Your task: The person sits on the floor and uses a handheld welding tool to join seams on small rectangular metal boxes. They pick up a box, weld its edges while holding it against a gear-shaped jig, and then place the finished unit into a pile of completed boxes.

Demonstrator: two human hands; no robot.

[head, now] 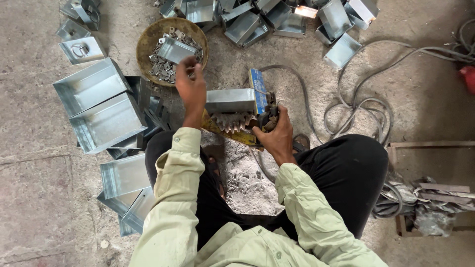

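Left hand [191, 89] raised over near rim of round bowl [172, 49], fingers bent and pinched together; whether a small piece is caught in them cannot be told. Bowl directly ahead of that hand, heaped with small metal clips [161, 66], too many to count, plus one little tray. Right hand [275, 136] closed around dark tool grip [268, 118], well apart from bowl; left hand plainly the nearer. One metal box [230, 100] between both hands, long axis left to right, blue end plate [258, 89] at right. Roughly six larger boxes [106, 109] stacked left; roughly ten more heaped at top [277, 20]. One looped cable [363, 106] at right.
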